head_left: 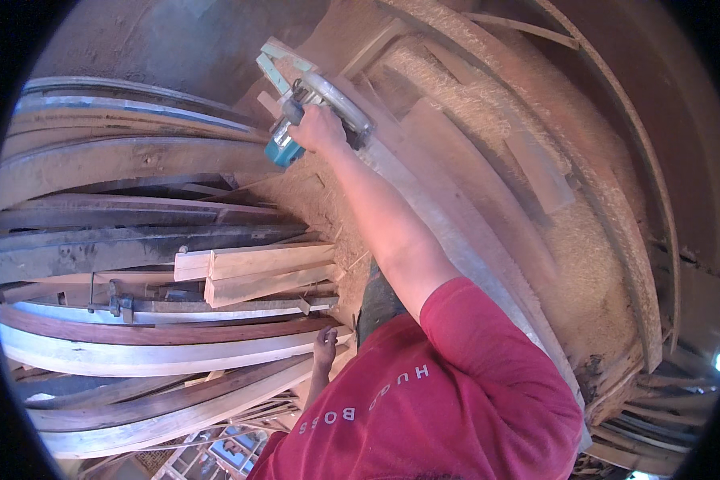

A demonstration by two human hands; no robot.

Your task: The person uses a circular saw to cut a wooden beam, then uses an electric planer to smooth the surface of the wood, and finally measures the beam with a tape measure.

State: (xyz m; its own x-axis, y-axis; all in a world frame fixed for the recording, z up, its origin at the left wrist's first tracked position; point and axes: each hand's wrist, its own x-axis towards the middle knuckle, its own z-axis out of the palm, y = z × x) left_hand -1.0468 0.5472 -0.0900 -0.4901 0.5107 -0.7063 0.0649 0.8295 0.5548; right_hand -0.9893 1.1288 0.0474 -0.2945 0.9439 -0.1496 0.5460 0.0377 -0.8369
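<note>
My right hand (318, 130) is closed around the handle of a teal circular saw (281, 150), out at the full reach of my arm. The saw has a silver guard and a pale metal base plate. It is at the far end of a long, dusty board (424, 204) that runs back toward my right side. My left hand (326, 342) hangs low beside my body, near the ends of stacked boards, its fingers curled in with nothing visible in them. The saw's blade is hidden from this angle.
Long boards (96, 240) are piled on the left, with short pale wood blocks (272, 268) on top and a metal clamp (116, 302) among them. Sawdust (596, 284) covers the surface on the right, around a loose wood offcut (540, 172). A long curved plank (608, 184) borders it.
</note>
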